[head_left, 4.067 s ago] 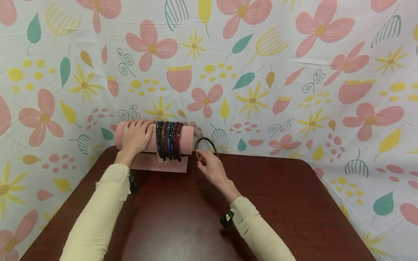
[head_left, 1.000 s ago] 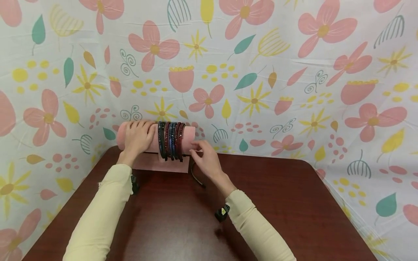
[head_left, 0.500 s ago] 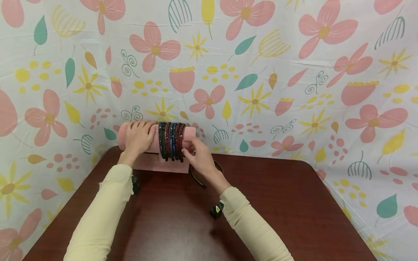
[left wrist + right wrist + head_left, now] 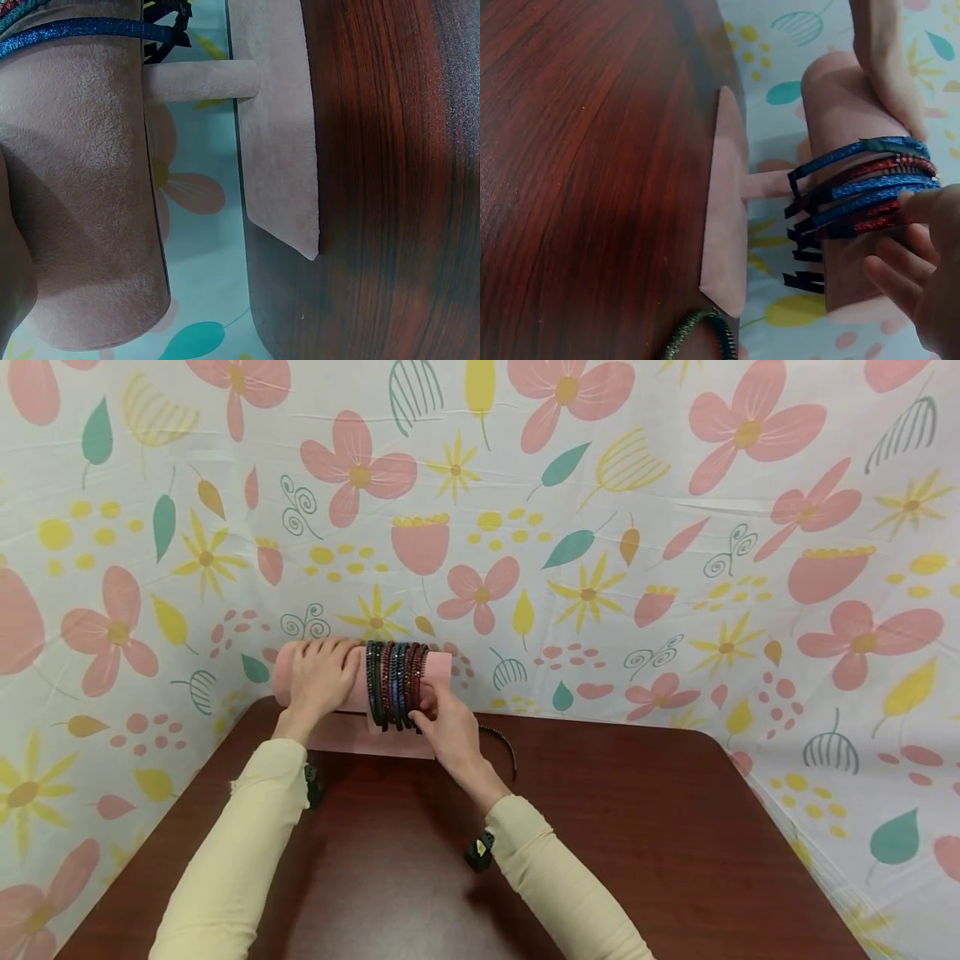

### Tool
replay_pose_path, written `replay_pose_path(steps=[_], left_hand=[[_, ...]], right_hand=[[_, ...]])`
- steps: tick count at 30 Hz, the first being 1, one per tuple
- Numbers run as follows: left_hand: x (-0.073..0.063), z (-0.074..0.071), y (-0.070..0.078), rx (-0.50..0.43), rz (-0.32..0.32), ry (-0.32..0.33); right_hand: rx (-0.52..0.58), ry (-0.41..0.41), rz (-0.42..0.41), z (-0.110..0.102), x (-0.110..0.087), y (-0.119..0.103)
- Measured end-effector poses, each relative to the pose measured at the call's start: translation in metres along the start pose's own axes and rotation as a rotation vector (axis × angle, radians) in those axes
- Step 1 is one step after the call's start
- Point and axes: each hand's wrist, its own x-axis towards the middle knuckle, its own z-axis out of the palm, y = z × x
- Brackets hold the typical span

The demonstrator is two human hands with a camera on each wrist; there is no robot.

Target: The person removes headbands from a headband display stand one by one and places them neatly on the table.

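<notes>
A pink padded headband holder (image 4: 438, 668) stands at the back of the table, its roll lying sideways on a flat base (image 4: 281, 150). Several glittery headbands in dark green, red and blue hang around the roll. My left hand (image 4: 321, 681) grips the roll's left part from above, its fingers draped over the top. At the right end of the row, my right hand (image 4: 452, 727) pinches the outermost red headband (image 4: 874, 219); the lower fingers curl below it in the right wrist view. Partly behind that hand, a gold-and-dark headband (image 4: 504, 743) lies on the table.
The dark red wooden table (image 4: 615, 827) stretches to the front and right. A floral cloth (image 4: 600, 568) hangs close behind the holder and along both sides.
My right hand has put the gold headband down on the table, then moved left from the roll's end to the red headband. The left hand has stayed on the roll.
</notes>
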Motion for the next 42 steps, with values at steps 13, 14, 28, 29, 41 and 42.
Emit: replay_pose_path(steps=[13,14,28,29,41,42], left_hand=[[-0.003,0.003,0.001,-0.014,0.008,0.016],[-0.003,0.003,0.001,-0.014,0.009,0.017],[-0.002,0.001,0.002,-0.017,0.002,0.011],[-0.002,0.000,0.002,-0.018,0.004,0.012],[-0.002,0.000,0.001,-0.011,0.023,0.036],[-0.002,-0.001,0.001,-0.010,0.024,0.037]], right_hand=[[0.048,0.043,-0.047,0.001,-0.003,0.006],[0.053,0.045,-0.057,0.000,-0.003,0.007],[0.063,0.011,-0.101,-0.023,-0.008,0.031],[0.069,0.006,-0.103,-0.025,-0.008,0.032],[0.007,0.016,-0.154,-0.045,-0.021,0.052],[0.005,0.016,-0.154,-0.046,-0.022,0.054]])
